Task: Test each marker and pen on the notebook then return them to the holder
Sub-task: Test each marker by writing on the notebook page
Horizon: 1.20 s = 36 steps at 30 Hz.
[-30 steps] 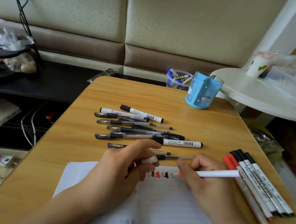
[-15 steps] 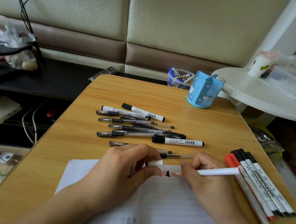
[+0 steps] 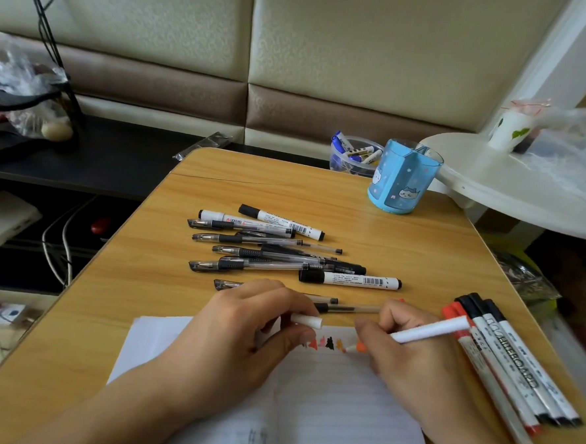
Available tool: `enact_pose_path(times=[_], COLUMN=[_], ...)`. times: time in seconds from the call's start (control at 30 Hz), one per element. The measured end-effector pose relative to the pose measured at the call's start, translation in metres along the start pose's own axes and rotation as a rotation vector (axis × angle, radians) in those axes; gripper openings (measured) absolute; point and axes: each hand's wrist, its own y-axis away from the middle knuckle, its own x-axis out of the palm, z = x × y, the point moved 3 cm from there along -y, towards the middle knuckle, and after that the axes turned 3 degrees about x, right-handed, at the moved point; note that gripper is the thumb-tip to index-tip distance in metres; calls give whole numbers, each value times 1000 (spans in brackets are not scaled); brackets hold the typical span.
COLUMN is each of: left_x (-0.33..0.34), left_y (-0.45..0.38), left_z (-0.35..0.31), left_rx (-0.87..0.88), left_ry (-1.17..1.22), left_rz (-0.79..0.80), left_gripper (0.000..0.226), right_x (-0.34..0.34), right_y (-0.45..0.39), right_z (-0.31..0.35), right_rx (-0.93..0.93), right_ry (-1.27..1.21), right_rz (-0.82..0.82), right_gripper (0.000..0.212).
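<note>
My right hand (image 3: pixel 410 349) is clamped on an orange marker (image 3: pixel 425 331), fingers curled round the white barrel, tip resting on the notebook (image 3: pixel 325 395) page at the end of a short row of test marks (image 3: pixel 327 343). My left hand (image 3: pixel 244 325) pinches the marker's white cap (image 3: pixel 307 320) between thumb and fingertips, its heel lying on the page. The notebook sits at 6 o'clock on the surface (image 3: pixel 404 235); the blue holder (image 3: pixel 402 178) stands at 1 o'clock, well apart from both hands and, so far as I can see into it, holding nothing. An untidy group of gel pens (image 3: pixel 247 265) and black-capped markers (image 3: pixel 349 280) lies at 12 o'clock, just beyond my knuckles; a tidy row of whiteboard markers (image 3: pixel 503 358) lies at 3 o'clock, touching one another. Assessment: testing is in progress and nothing appears returned to the holder. To do this stroke well, I judge the pressure should be light and the mark short, set just beside the last one and not over it, so each result reads separately. The left hand should keep the page flat. The cap should go on squarely before the marker travels to the holder, since an open tip could smear the page or dry out.
</note>
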Motion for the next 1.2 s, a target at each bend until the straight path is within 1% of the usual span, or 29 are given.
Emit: enact_pose_path(times=[0.07,0.13,0.17,0.3,0.37,0.6,0.73,0.83,0.87,0.97,1.0,1.1,1.2], left_x=[0,0,1,1,1,-2,-1,-3,-4,-6,-6,-5,-5], left_y=[0,1,1,1,1,0,-1,0,0,1,1,3,2], left_z=[1,2,2,1,2,0,-4,-7,-8,-11,-11,-11,-11], left_rx=[-4,-9,-13,-26,-32,-23,21,76,91,120,127,130,130], left_ry=[-9,-28,-39,-46,-37,-29,-20,-3,2,24,37,83,96], left_rz=[4,13,15,3,-6,-21,20,32,41,74,77,74,79], left_gripper=[17,20,21,19,18,17,20,20,20,20,19,15,16], right_x=[-1,-3,-4,-3,-4,-8,-3,1,2,4,5,6,6], right_y=[2,6,8,15,15,16,18,20,21,23,24,27,28], right_z=[4,14,20,35,31,26,29,32,33,35,35,37,38], right_rx=[-16,-56,-62,-103,-100,-98,-110,-120,-124,-141,-151,-179,-243], right_ry=[-65,-152,-202,-347,-412,-432,-408,-420,-433,-492,-497,-477,-419], right_rz=[-35,-49,-31,140,163,111,214,273,275,278,284,309,286], right_gripper=[44,29,23,20,19,20,18,32,32,22,21,28,24])
